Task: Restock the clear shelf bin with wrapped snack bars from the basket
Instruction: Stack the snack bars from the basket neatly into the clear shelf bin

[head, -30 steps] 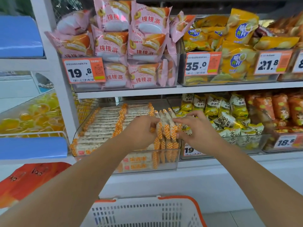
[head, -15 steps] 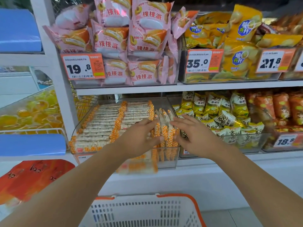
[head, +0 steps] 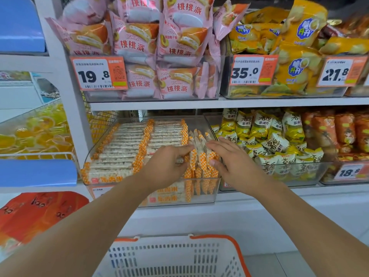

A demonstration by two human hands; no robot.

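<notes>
Since a second before, your left hand [head: 167, 164] and right hand [head: 233, 162] had sunk lower, each grip pressing an upright bundle of snack bars [head: 201, 156] into the clear bin's [head: 179, 202] front right corner on the shelf; next, probably release and reach to the basket [head: 175, 256].

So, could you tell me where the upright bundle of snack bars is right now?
In the head view, the upright bars stand at the right end of the clear bin, between the left hand and right hand.
</notes>
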